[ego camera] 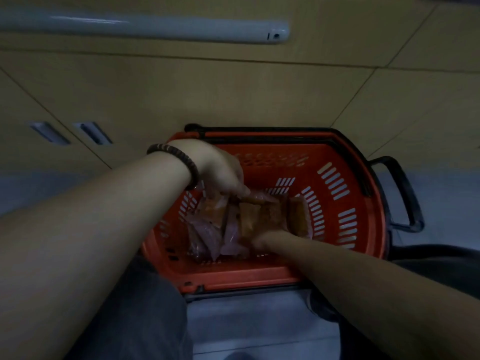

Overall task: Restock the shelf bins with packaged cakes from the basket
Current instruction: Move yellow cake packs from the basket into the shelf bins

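Note:
A red plastic basket (pixel 345 193) with black handles sits on the floor between my knees. Several clear-wrapped packaged cakes (pixel 249 219) lie in its bottom, orange-brown ones to the right and purple-tinted ones (pixel 207 235) to the left. My left hand (pixel 218 170), with a dark bead bracelet at the wrist, reaches down into the basket and pinches the top of a wrapped cake (pixel 215 206). My right hand (pixel 262 241) is lower in the basket, fingers curled on the cakes at the near side; its fingertips are hidden among the wrappers.
Beige cabinet doors (pixel 181 94) with recessed metal pulls (pixel 93 132) stand behind the basket. A pale shelf edge (pixel 155 28) runs across the top left. My legs in dark trousers flank the basket on a light floor (pixel 259 326).

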